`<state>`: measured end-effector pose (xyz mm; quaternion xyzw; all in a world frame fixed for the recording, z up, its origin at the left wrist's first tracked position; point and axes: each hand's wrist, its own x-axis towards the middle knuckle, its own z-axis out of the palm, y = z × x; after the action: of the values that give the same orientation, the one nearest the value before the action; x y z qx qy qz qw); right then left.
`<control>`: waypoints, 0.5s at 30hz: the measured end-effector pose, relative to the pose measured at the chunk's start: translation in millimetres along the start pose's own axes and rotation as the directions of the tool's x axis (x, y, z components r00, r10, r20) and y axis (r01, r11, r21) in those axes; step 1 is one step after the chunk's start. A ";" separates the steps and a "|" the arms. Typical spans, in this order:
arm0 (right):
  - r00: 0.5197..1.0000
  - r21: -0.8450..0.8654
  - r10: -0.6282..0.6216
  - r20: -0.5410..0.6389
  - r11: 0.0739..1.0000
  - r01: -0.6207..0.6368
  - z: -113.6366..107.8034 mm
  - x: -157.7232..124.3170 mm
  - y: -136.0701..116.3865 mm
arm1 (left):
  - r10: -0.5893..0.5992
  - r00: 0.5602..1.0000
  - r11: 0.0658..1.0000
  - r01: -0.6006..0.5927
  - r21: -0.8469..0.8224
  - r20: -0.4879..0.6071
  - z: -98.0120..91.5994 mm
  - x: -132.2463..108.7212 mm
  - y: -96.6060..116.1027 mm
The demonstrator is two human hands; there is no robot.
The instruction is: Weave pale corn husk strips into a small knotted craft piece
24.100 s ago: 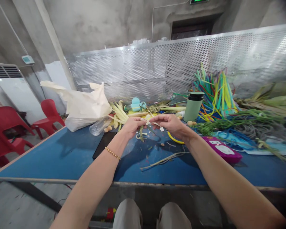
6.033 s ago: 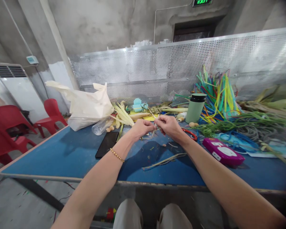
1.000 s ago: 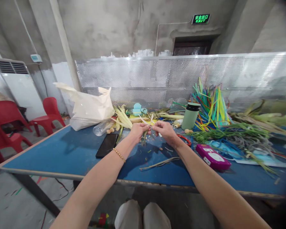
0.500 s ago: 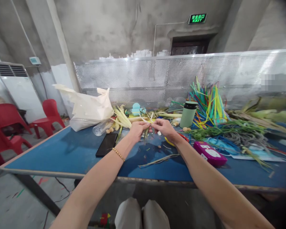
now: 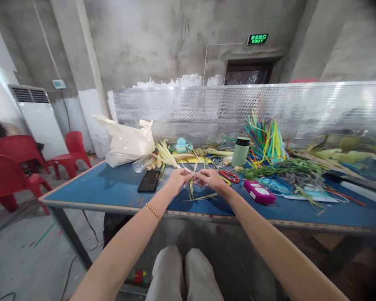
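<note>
Over the blue table (image 5: 90, 184), my left hand (image 5: 179, 179) and my right hand (image 5: 210, 179) meet with their fingertips pinched on strips of corn husk (image 5: 191, 191). Pale ends of the strips stick up between the hands, and greenish ends hang below. The fingers partly hide where the strips cross. Just right of my right hand lies a pair of scissors with red handles (image 5: 230, 176). A black phone (image 5: 148, 181) rests to the left of my left hand. Behind it is a bundle of pale corn husks (image 5: 165, 155).
At the back left sit a white plastic bag (image 5: 130, 145) and a clear bottle (image 5: 141, 164). On the right are a green thermos (image 5: 240, 154), a purple box (image 5: 259, 192), coloured strips (image 5: 271, 142) and green strands (image 5: 272, 167). A perforated metal screen (image 5: 181, 108) borders the table's rear.
The view has shifted, and both hands now appear nearer the table's front edge. The husk strips remain pinched between them, with more of the hanging ends showing. The red-handled scissors are more exposed.
</note>
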<state>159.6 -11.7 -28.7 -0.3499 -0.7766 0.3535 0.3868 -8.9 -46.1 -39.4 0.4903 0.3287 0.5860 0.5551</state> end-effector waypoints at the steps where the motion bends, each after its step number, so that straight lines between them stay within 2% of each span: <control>1: 0.999 0.001 -0.009 -0.051 1.000 0.009 3.8 -3.6 0.2 | 0.017 1.000 1.000 -0.017 -0.001 -0.013 0.2 -3.7 -1.4; 3: 0.990 0.017 -0.030 -0.141 0.999 0.033 10.4 -8.6 0.9 | 0.020 1.000 1.000 -0.020 -0.001 -0.017 2.1 -9.6 -5.7; 6: 0.982 0.043 -0.060 -0.178 0.997 0.069 17.5 -13.0 2.7 | -0.040 0.999 0.999 0.041 0.036 -0.010 6.9 -15.9 -14.6; 9: 0.986 0.063 -0.018 -0.168 0.998 0.029 20.9 -17.0 3.2 | -0.012 0.999 0.997 0.014 0.072 -0.031 9.1 -19.7 -20.8; 15: 0.992 0.140 0.041 -0.121 0.990 -0.023 21.3 -21.6 -0.1 | 0.039 0.997 0.996 -0.044 0.074 0.063 -0.7 -16.7 -23.2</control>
<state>151.4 -35.4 -45.8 -0.3559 -0.7191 0.3902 0.4517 -3.6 -58.4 -64.7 0.5356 0.3231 0.5692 0.5336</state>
